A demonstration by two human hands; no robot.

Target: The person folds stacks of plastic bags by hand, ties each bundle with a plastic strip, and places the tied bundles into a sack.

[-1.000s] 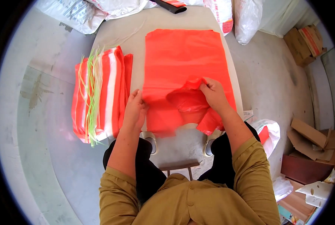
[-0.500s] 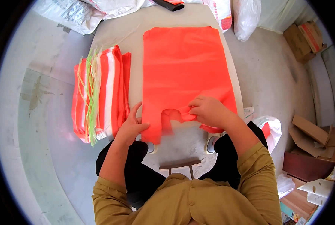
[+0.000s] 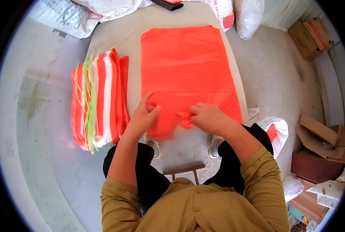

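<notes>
A stack of orange-red cloth panels (image 3: 188, 63) lies flat, with a curved cutout at its near edge. My right hand (image 3: 209, 118) pinches the cloth beside that cutout, thumb and fingers closed on a bunched fold. At the near left corner is my left hand (image 3: 141, 118), its thumb and index finger spread apart over the cloth's edge. Its other fingers are partly hidden. The near left flap of cloth is blurred by motion. To the left sits a folded pile of orange-red cloth with white stripes (image 3: 106, 98), and loose yellow-green strips (image 3: 89, 104) lie over it.
Beneath the cloth is a beige work surface (image 3: 122, 36). White sacks (image 3: 70, 17) and a dark rolled item (image 3: 168, 4) are at its far end. A plastic bag (image 3: 277, 133) stands by my right knee. Cardboard boxes (image 3: 323, 139) lie further right.
My left hand has moved up and right, further over the cloth corner. The right hand has shifted slightly left, still pinching. The near left flap has swung and the cutout looks narrower.
</notes>
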